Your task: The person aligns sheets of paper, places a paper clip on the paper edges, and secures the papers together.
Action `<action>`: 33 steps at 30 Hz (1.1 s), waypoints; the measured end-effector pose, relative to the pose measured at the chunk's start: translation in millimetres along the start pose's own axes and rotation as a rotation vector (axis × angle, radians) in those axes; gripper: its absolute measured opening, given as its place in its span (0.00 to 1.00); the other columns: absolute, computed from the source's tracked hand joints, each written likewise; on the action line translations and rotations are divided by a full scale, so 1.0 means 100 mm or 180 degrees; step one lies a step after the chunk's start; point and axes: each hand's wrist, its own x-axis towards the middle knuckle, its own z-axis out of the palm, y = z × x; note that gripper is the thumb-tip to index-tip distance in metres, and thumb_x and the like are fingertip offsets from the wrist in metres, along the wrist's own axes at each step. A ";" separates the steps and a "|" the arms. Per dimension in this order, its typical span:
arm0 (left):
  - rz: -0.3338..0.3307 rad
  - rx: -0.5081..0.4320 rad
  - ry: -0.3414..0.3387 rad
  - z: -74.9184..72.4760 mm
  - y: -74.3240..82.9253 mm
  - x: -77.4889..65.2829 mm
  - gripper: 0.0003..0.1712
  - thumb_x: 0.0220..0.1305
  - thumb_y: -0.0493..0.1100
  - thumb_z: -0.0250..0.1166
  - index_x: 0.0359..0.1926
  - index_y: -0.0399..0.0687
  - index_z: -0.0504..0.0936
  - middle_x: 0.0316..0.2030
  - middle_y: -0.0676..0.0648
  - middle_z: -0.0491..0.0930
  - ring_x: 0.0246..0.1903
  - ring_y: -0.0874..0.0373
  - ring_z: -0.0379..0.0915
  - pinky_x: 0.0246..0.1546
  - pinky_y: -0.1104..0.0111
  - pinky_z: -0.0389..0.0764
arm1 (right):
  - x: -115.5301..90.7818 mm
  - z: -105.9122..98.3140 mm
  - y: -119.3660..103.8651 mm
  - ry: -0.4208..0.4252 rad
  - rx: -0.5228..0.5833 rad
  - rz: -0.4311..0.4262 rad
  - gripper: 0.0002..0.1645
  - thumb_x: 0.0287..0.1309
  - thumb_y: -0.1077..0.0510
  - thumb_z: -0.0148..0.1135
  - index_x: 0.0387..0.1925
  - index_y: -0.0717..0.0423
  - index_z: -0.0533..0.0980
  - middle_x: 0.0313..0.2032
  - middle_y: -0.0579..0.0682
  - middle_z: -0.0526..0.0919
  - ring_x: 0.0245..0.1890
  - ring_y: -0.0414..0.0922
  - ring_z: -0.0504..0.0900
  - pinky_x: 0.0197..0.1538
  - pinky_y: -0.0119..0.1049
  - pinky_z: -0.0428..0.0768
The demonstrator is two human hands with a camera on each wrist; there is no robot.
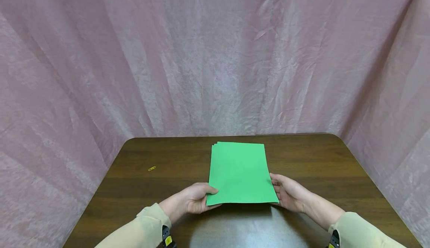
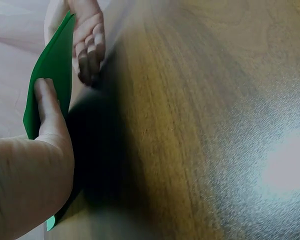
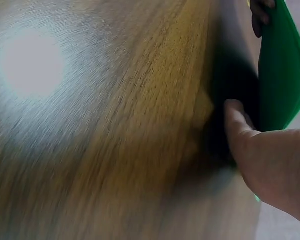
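A small stack of green paper sheets (image 1: pixel 242 173) is held above the table, its layers slightly staggered at the upper left corner. My left hand (image 1: pixel 198 197) pinches its lower left corner, thumb on top and fingers underneath. At the lower right edge, my right hand (image 1: pixel 290 194) touches the sheets, palm turned inward, with its fingers partly hidden by the paper. From the left wrist, the green sheets (image 2: pixel 52 70) look slightly bowed. The right wrist view shows the right thumb (image 3: pixel 237 120) extended beside the sheets (image 3: pixel 280 70), not curled over them.
A yellow paper clip (image 1: pixel 152 168) lies on the brown wooden table (image 1: pixel 134 195), left of the sheets. Pink curtains (image 1: pixel 208 54) hang behind the table and along both sides. Light glares off the tabletop near the front.
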 end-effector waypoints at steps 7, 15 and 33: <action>-0.0033 0.0076 -0.0065 0.03 -0.06 -0.02 0.19 0.78 0.32 0.50 0.65 0.31 0.61 0.47 0.39 0.85 0.49 0.49 0.84 0.57 0.55 0.80 | 0.22 0.04 0.04 0.0226 0.0411 0.0047 0.22 0.79 0.60 0.44 0.64 0.70 0.58 0.43 0.53 0.84 0.42 0.47 0.86 0.52 0.49 0.84; -0.0079 0.0260 -0.0012 -0.02 -0.06 0.11 0.13 0.78 0.36 0.49 0.56 0.32 0.69 0.43 0.42 0.85 0.45 0.51 0.85 0.54 0.52 0.82 | 0.31 0.05 0.09 0.0612 0.0155 -0.0125 0.24 0.75 0.70 0.44 0.67 0.75 0.56 0.42 0.56 0.81 0.39 0.48 0.85 0.47 0.47 0.85; 0.0282 0.0343 0.0611 -0.08 0.15 0.67 0.23 0.77 0.27 0.48 0.68 0.27 0.59 0.51 0.34 0.76 0.48 0.45 0.82 0.55 0.52 0.81 | 0.42 -0.04 -0.02 0.0744 0.0241 -0.0004 0.20 0.73 0.66 0.49 0.60 0.76 0.63 0.38 0.54 0.83 0.38 0.45 0.86 0.46 0.40 0.85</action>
